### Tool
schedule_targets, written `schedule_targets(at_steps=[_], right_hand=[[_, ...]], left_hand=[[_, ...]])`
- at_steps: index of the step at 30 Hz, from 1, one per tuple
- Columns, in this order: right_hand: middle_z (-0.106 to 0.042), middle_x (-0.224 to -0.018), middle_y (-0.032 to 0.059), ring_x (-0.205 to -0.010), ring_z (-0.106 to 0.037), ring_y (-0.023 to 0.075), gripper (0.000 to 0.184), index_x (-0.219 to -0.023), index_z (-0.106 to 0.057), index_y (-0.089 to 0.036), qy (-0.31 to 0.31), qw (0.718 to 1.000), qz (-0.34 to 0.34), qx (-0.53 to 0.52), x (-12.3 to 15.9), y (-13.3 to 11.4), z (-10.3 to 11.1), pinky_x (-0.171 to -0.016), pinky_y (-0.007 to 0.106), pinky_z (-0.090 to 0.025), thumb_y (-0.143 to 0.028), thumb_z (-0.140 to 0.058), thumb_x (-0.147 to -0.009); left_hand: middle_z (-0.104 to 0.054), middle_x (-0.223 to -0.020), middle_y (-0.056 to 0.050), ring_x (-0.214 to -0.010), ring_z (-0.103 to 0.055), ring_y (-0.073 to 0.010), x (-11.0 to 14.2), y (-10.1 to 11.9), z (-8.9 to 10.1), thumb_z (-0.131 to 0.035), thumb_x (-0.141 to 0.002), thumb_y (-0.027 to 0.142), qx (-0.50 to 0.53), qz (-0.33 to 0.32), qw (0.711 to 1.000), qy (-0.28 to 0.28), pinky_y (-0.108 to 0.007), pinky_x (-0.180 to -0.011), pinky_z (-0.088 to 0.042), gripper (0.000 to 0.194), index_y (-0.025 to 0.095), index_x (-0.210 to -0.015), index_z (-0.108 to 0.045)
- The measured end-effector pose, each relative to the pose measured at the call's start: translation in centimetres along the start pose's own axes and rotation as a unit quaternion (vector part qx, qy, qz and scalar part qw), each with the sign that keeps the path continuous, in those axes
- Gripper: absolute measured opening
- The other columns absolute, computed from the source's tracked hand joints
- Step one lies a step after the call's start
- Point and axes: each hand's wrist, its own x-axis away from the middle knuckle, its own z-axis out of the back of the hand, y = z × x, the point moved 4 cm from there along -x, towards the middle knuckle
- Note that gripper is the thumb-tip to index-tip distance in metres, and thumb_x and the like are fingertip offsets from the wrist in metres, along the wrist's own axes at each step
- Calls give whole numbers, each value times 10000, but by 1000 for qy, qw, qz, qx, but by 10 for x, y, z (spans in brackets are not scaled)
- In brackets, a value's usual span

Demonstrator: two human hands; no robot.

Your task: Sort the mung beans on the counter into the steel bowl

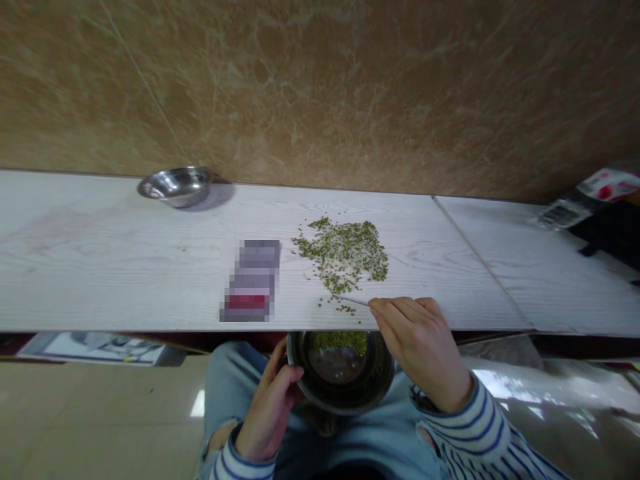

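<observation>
My left hand (274, 399) grips the rim of a metal bowl (383, 393), which sits below the table's front edge, over my lap. Small green beans (340, 342) lie in the bowl along its far side. Between the fingers of my right hand (417, 343) is a thin stick-like tool (354, 301), pinched at one end. Its tip reaches the near part of a pile of green beans (370, 250) spread over the white table. A few loose beans lie close to the table edge above the bowl. What the tool is exactly, I cannot make out.
An empty steel bowl (177, 187) stands at the back left by the marbled wall. A blurred-out phone-shaped object (253, 280) lies left of the beans. Toward the far right are a clear plastic package (565, 210) and a black item (615, 230). A seam crosses the tabletop.
</observation>
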Motion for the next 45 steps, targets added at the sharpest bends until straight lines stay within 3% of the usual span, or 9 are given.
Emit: schedule_targets(at_steps=[4,12,27,45], right_hand=[[-695,-884,29,-811,-601,145,167,-998,-612,-201,1,1000,-2,-4,-2,-1,1,-737,308,-300,-176,-464,-925],[-693,-880,26,-818,-600,140,160,-1001,-615,-200,-4,1000,4,1,-6,-6,-2,-740,307,-304,-180,-478,-921],[-692,-860,25,-836,-594,161,142,-1000,-613,-205,-2,1000,29,-8,-16,-15,-11,-728,322,-292,-178,-507,-909],[-692,-886,24,-845,-591,152,147,-998,-605,-207,-6,999,42,-34,-8,-12,-7,-732,321,-286,-168,-488,-918]], left_hand=[[-659,-1007,-28,-759,-567,-162,0,2,0,-587,-691,169,-3,-2,1000,-1,-270,-604,-450,527,233,-1209,-522],[-656,-1070,-24,-868,-587,-187,0,2,2,-576,-710,182,-14,-1,1000,-4,-265,-630,-460,527,243,-1227,-497],[-656,-1065,-22,-894,-597,-195,0,8,7,-595,-687,171,-9,-14,1000,6,-283,-662,-479,538,241,-1215,-514],[-653,-1032,-28,-842,-591,-183,0,7,8,-559,-723,174,-24,-17,1000,-9,-270,-618,-450,494,237,-1211,-511]])
